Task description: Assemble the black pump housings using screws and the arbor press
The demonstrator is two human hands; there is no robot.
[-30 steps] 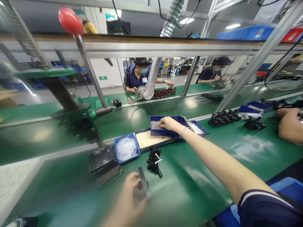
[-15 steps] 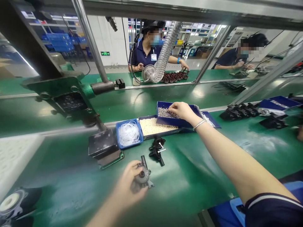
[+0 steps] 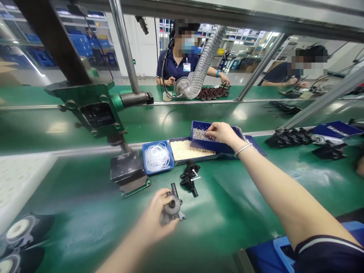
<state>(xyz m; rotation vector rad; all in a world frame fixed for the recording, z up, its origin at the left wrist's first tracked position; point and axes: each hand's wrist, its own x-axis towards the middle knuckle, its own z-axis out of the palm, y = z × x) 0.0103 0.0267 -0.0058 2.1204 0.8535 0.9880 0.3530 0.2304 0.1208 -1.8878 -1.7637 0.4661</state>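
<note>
My left hand grips a grey round housing with a dark pipe stub, just above the green bench. My right hand reaches into a blue bin of small metal parts, fingertips pinched together among them; what they hold is too small to make out. Below that bin is a tray of cream-coloured pieces. To its left stands a blue tray of white rings. Two black parts with thin white sticks lie between my hands.
A green press stands at the left over a dark metal block. White foam and black parts with white rings lie at far left. More black parts are at right. Two people work across the bench.
The view has shifted slightly, so the press and trays appear further right. My left hand still holds the housing, and my right hand stays in the metal parts bin.
</note>
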